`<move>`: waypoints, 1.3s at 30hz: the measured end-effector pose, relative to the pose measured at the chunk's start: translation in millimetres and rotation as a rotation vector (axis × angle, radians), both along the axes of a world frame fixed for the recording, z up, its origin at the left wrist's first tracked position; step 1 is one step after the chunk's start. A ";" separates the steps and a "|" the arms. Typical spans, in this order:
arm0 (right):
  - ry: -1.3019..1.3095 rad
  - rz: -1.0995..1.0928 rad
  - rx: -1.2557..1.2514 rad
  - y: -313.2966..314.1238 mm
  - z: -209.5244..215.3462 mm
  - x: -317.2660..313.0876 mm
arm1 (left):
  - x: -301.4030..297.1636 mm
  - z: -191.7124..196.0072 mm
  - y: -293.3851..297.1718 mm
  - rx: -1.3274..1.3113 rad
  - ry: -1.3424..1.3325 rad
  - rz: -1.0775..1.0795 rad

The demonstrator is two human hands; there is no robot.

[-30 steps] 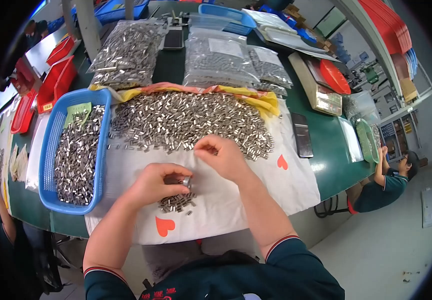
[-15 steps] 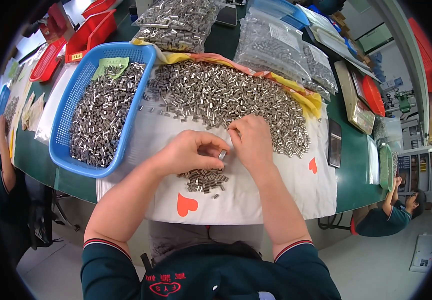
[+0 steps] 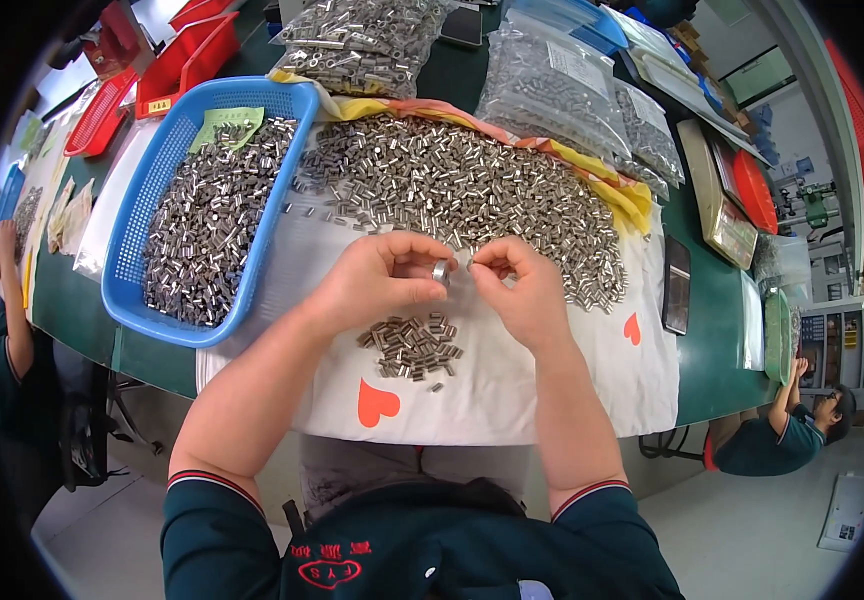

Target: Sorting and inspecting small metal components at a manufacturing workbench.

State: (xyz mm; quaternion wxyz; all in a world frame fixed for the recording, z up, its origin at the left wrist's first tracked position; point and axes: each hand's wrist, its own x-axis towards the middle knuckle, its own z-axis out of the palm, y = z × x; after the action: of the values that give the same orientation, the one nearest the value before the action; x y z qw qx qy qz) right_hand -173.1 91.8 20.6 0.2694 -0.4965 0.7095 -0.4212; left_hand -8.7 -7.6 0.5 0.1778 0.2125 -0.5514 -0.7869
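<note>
In the head view, the table point(image 3: 717, 375) carries a white cloth point(image 3: 512, 410), which drapes over the near edge. The left hand point(image 3: 377, 280) is above the cloth, toward the near edge of the table. Its fingers are closed around a short, shiny metal cylinder point(image 3: 441, 271), gripped between thumb and fingertips with its end toward the right hand point(image 3: 522, 290). The fingers of the right hand are in a narrow pinch just beside the cylinder; the tip area is too small to tell whether a part is gripped.

A small pile of metal pieces point(image 3: 410, 346) lies on the cloth below the left hand, near the near edge of the table. One loose piece point(image 3: 437, 387) lies just beside it, on the near-edge side. A large heap of metal pieces point(image 3: 472, 190) covers the cloth toward the far edge, bordered by a yellow and orange fabric strip point(image 3: 637, 205).

To the left of the heap, a blue perforated basket point(image 3: 124, 260) contains similar pieces and a green slip point(image 3: 227, 128). Its near end is close to the near edge of the table. Beyond the strip, toward the far edge, are clear bags of metal parts point(image 3: 357, 45). A dark phone-shaped device point(image 3: 676, 285) lies beside the right edge of the cloth.
</note>
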 end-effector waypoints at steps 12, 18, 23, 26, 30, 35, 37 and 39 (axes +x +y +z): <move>-0.076 0.135 -0.145 2.6 1.7 10.4 | -1.1 -1.4 1.6 -0.032 0.008 0.013; 0.291 0.098 -0.300 2.1 2.5 22.8 | 0.7 -2.8 3.1 -0.159 -0.055 0.087; 0.144 0.175 -0.258 7.0 4.2 8.5 | -1.4 2.6 2.6 -0.046 -0.057 -0.015; -0.016 0.203 -0.057 9.9 11.9 0.5 | -0.3 7.4 5.3 -0.031 -0.067 -0.079; 0.008 0.250 0.001 9.7 17.5 -3.2 | 3.3 5.1 9.6 -0.119 -0.077 -0.138; 0.209 -0.017 -0.091 -1.4 -0.2 -16.1 | 2.1 11.6 14.3 -0.352 -0.084 -0.232; 0.335 -0.029 -0.105 -8.0 -7.9 -6.4 | 1.3 20.8 11.0 -0.376 -0.119 -0.220; 0.646 -0.016 -0.076 -11.2 -11.3 1.6 | 2.4 21.0 13.1 -0.398 -0.156 -0.203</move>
State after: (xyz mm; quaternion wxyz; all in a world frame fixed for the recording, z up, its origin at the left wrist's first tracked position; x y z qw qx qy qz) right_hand -171.5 80.6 9.3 0.0082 -0.6088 0.7459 -0.2701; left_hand -6.3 5.6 21.5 0.0930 0.1770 -0.7262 -0.6577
